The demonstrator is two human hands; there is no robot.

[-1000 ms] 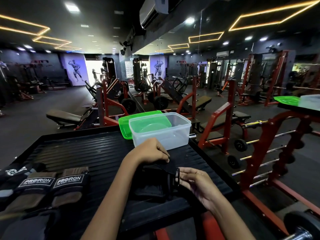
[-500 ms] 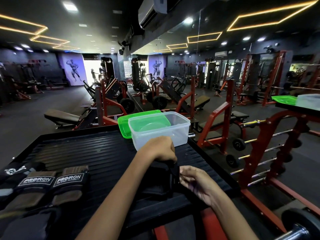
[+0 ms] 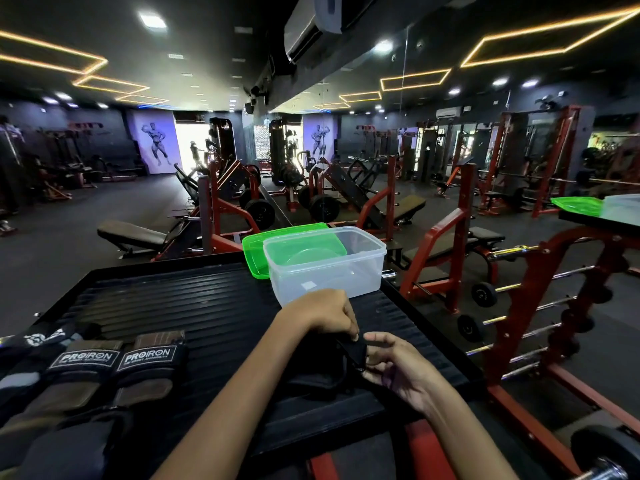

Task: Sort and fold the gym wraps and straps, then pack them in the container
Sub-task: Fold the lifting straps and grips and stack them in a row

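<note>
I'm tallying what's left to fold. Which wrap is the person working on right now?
The plain black wrap in front of the clear container, gripped by the left hand and right hand. The two PROIRON-labelled wraps lie untouched at the left.

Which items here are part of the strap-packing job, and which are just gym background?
Job: black strap held by left hand and right hand; PROIRON wraps; clear container; green lid.
Background: benches; red racks; barbell plates.
</note>
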